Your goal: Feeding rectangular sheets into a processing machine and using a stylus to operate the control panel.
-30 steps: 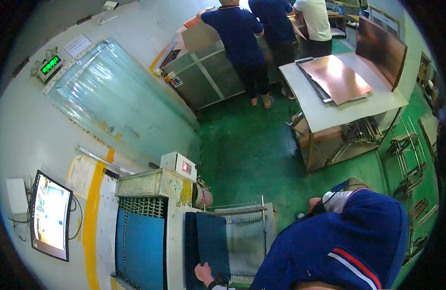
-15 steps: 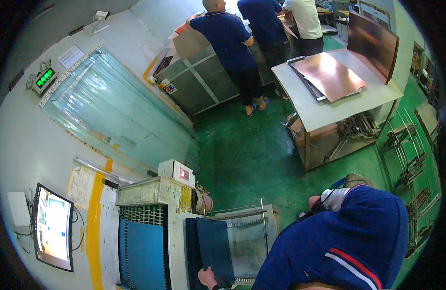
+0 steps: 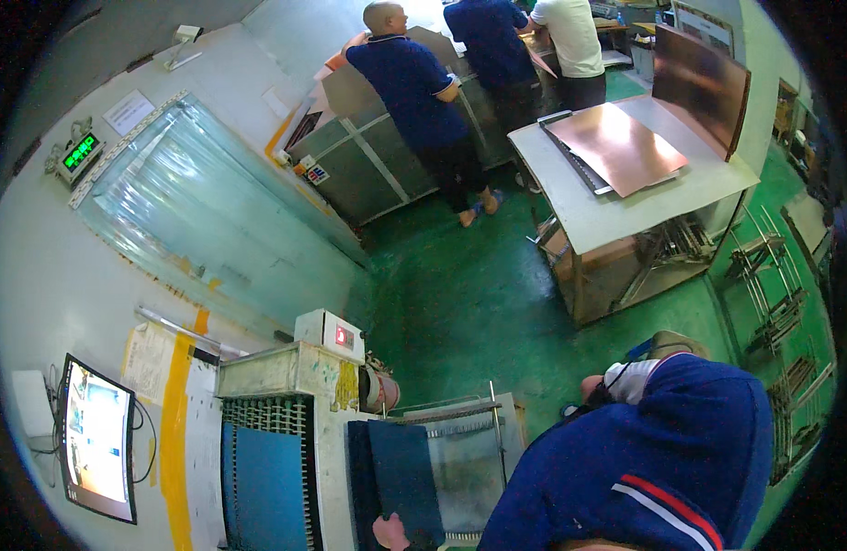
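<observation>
At the lower middle, my left hand (image 3: 389, 532) is closed at the near edge of a dark blue panel (image 3: 405, 473). That panel leans against other dark blue sheets in a pale metal frame with toothed rails (image 3: 462, 429). Further right, my blue sleeve with red and white stripes fills the lower right. Past its white cuff, only a small part of my right hand (image 3: 592, 387) shows, with something dark beside it; its fingers cannot be made out. To the left, a lighter blue panel (image 3: 269, 482) stands in a slotted rack of the machine.
A white table (image 3: 593, 225) bears copper-coloured sheets (image 3: 621, 147), with metal frames beneath. Three people work at a far bench. A control box (image 3: 330, 334) sits on the machine. A screen (image 3: 97, 439) hangs at left; wire racks (image 3: 773, 312) stand at right.
The whole view has shifted slightly left and down. One person at the far bench has turned the head and shifted the feet. My left hand stays at the dark blue panel.
</observation>
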Demonstrator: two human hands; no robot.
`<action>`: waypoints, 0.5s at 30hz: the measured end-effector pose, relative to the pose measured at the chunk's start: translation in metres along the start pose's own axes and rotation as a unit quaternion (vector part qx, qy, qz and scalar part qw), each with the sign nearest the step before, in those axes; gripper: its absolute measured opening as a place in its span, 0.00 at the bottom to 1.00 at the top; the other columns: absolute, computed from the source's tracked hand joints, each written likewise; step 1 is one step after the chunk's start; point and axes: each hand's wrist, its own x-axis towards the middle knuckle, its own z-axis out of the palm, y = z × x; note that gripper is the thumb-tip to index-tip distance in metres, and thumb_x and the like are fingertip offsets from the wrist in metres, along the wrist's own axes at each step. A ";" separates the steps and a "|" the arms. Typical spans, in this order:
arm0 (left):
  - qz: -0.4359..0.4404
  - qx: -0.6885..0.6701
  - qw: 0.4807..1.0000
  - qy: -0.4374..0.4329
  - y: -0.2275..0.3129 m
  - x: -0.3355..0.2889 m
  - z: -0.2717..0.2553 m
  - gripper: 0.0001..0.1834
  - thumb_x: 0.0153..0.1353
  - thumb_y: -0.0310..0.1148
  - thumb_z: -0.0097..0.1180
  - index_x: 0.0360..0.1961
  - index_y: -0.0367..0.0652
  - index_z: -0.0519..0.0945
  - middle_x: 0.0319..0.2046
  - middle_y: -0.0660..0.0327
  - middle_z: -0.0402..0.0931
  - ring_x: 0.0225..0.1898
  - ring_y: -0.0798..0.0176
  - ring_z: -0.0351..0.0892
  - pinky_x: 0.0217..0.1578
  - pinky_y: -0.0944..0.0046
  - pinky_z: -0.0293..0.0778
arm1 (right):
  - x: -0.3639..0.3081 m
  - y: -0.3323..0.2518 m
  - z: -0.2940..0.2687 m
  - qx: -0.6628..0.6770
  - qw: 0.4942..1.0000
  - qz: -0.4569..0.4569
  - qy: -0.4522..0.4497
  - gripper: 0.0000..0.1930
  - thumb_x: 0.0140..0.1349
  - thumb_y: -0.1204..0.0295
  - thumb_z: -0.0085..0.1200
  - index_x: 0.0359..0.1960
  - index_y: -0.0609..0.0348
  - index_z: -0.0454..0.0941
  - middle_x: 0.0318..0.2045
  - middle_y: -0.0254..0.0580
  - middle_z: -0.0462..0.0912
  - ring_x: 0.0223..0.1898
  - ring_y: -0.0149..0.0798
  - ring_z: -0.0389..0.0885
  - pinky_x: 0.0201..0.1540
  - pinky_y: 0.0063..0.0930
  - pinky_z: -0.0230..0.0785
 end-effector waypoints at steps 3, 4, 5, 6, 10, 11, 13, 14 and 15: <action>0.014 -0.015 1.000 -0.003 0.017 -0.010 -0.014 0.22 0.49 0.43 0.58 0.36 0.34 0.79 0.38 0.44 0.76 0.42 0.43 0.72 0.42 0.52 0.67 | 0.013 0.013 0.009 -0.009 1.000 -0.025 -0.007 0.16 0.43 0.60 0.58 0.28 0.61 0.81 0.28 0.52 0.81 0.34 0.48 0.80 0.35 0.43 0.69; 0.008 -0.009 1.000 -0.008 0.025 -0.010 -0.016 0.21 0.49 0.43 0.58 0.36 0.34 0.79 0.37 0.44 0.76 0.42 0.43 0.73 0.42 0.52 0.68 | 0.014 0.019 0.010 -0.008 0.999 -0.050 -0.016 0.16 0.44 0.60 0.57 0.28 0.61 0.81 0.29 0.52 0.81 0.35 0.49 0.80 0.36 0.43 0.69; 0.019 -0.007 1.000 0.005 0.009 -0.007 -0.009 0.21 0.49 0.42 0.58 0.35 0.34 0.79 0.37 0.44 0.76 0.42 0.43 0.73 0.42 0.52 0.68 | 0.016 0.015 0.012 0.001 0.999 -0.045 0.006 0.16 0.44 0.60 0.57 0.28 0.61 0.81 0.29 0.52 0.81 0.35 0.49 0.79 0.36 0.42 0.69; 0.029 -0.006 0.999 0.018 -0.013 0.001 0.004 0.20 0.49 0.42 0.58 0.35 0.34 0.79 0.36 0.44 0.76 0.42 0.44 0.73 0.42 0.53 0.68 | 0.016 0.010 0.015 0.009 0.999 -0.039 0.029 0.16 0.45 0.60 0.57 0.28 0.61 0.81 0.30 0.52 0.81 0.35 0.49 0.79 0.36 0.42 0.69; 0.009 -0.014 1.000 -0.007 -0.026 0.014 0.022 0.18 0.50 0.41 0.58 0.34 0.34 0.79 0.36 0.45 0.77 0.40 0.43 0.74 0.40 0.53 0.68 | -0.012 -0.003 0.001 0.019 0.999 -0.035 0.017 0.16 0.46 0.60 0.56 0.28 0.61 0.81 0.29 0.51 0.81 0.34 0.50 0.79 0.35 0.43 0.68; 0.022 -0.017 1.000 0.008 -0.018 0.014 0.019 0.18 0.50 0.40 0.58 0.33 0.34 0.79 0.35 0.45 0.77 0.39 0.44 0.75 0.39 0.54 0.68 | -0.001 0.011 0.006 0.013 0.997 -0.070 -0.004 0.16 0.46 0.59 0.56 0.28 0.61 0.80 0.29 0.51 0.80 0.34 0.50 0.79 0.35 0.43 0.67; 0.039 -0.025 0.998 0.037 -0.011 0.012 0.014 0.17 0.50 0.39 0.58 0.33 0.34 0.79 0.34 0.46 0.78 0.37 0.44 0.76 0.37 0.54 0.69 | 0.045 0.047 0.025 -0.006 0.989 -0.141 -0.047 0.17 0.47 0.58 0.57 0.29 0.61 0.80 0.29 0.51 0.80 0.34 0.51 0.78 0.35 0.44 0.67; 0.039 -0.034 0.998 0.033 -0.022 0.014 0.020 0.17 0.49 0.38 0.58 0.33 0.34 0.79 0.33 0.46 0.78 0.36 0.45 0.76 0.37 0.54 0.69 | 0.043 0.042 0.023 -0.005 0.991 -0.133 -0.036 0.17 0.47 0.58 0.57 0.29 0.61 0.80 0.29 0.51 0.80 0.34 0.51 0.78 0.35 0.45 0.67; 0.040 -0.037 0.998 0.029 -0.031 0.019 0.027 0.16 0.49 0.38 0.58 0.33 0.34 0.79 0.32 0.47 0.78 0.36 0.45 0.76 0.36 0.55 0.70 | 0.037 0.033 0.022 0.002 0.992 -0.126 -0.026 0.18 0.46 0.57 0.57 0.30 0.61 0.80 0.29 0.51 0.80 0.34 0.51 0.78 0.34 0.45 0.67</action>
